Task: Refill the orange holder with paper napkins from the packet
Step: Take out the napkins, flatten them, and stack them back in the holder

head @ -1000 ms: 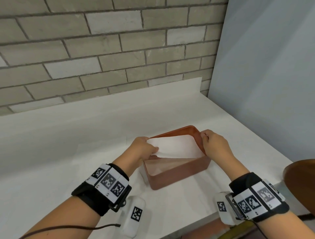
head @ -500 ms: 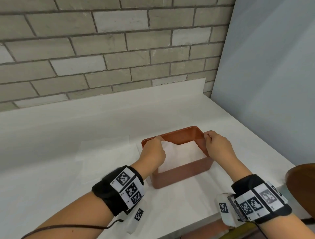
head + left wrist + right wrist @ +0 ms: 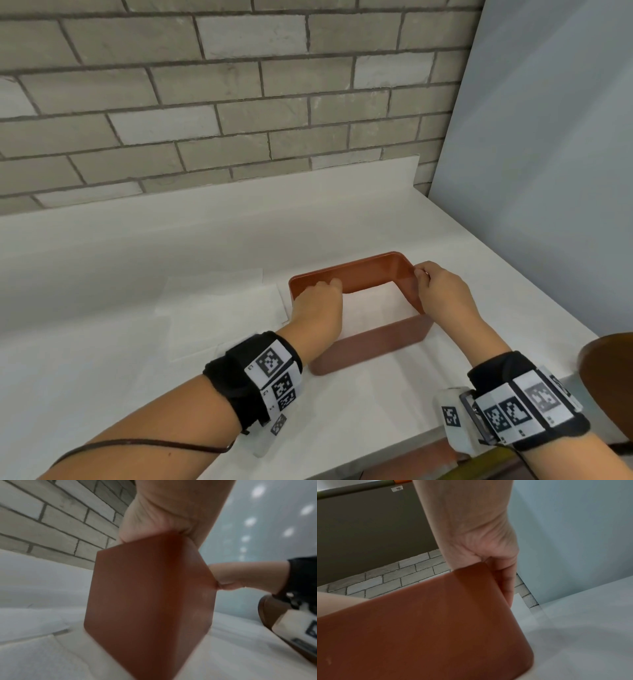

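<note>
The orange holder [image 3: 373, 342] stands on the white counter [image 3: 102, 274] with a stack of white paper napkins [image 3: 373, 308] lying flat inside it. My left hand [image 3: 318, 301] is over the holder's left wall, fingers curled down inside; the left wrist view shows the holder [image 3: 145, 595] wedged under the palm, fingertips hidden. My right hand [image 3: 442, 291] grips the right wall at its rim, with fingers running down the outside of the holder [image 3: 419, 628]. The flat, pale napkin packet [image 3: 219, 308] lies on the counter just left of the holder.
A grey brick wall [image 3: 239, 102] backs the counter, and a pale blue-grey panel [image 3: 548, 171] closes it on the right. A brown rounded object [image 3: 606, 377] sits at the right edge, near the counter's front edge.
The napkin stack, held above the holder by both hands a second ago, has gone down inside it. Both hands have dropped to the holder's side walls.
</note>
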`<state>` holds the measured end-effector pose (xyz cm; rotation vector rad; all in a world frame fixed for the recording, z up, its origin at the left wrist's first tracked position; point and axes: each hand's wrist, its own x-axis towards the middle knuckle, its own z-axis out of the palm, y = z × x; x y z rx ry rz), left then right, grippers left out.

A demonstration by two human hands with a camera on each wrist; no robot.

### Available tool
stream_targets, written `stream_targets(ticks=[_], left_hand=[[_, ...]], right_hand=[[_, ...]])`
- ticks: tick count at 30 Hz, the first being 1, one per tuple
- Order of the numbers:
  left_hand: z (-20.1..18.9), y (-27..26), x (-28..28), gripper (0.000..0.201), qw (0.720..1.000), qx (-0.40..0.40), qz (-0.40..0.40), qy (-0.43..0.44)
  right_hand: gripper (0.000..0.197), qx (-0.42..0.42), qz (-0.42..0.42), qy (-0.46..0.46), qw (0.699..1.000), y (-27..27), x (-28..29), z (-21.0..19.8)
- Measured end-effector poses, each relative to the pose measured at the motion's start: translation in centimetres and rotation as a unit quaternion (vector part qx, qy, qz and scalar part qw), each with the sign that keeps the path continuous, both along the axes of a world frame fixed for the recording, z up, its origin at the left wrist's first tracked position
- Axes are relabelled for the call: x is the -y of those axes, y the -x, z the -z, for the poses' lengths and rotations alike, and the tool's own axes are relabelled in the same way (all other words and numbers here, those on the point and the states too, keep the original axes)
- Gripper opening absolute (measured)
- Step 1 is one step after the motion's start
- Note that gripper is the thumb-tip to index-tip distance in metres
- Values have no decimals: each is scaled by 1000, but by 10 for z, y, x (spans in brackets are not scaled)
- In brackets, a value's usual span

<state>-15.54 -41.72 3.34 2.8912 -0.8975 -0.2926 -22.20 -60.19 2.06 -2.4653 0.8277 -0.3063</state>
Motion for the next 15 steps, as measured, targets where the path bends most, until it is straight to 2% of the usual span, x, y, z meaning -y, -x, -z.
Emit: stream_targets(ticks=[2, 4, 6, 8, 11, 13, 15], left_hand=[[2, 0, 1, 45, 995, 70, 33, -55], [3, -2, 3, 39, 991, 88, 54, -81], [4, -5, 4, 31, 991, 50, 70, -103], [6, -8, 4, 33, 991, -12, 84, -108], [5, -10, 0, 38, 995, -53, 86, -22], [0, -11, -7, 33, 993, -41, 79, 81], [-9, -13, -22, 22, 976, -7, 57, 209]], right_hand=[[33, -5, -2, 11, 1000, -1, -1, 0], [33, -11, -1, 24, 1000, -2, -1, 0], [33, -16, -2, 36, 999, -3, -2, 0], [33, -22, -4, 47, 999, -3, -2, 0], [31, -52, -7, 88, 995, -2, -5, -4], [30, -64, -7, 131, 989, -2, -11, -12], [30, -51, -16, 181, 982, -4, -20, -21]])
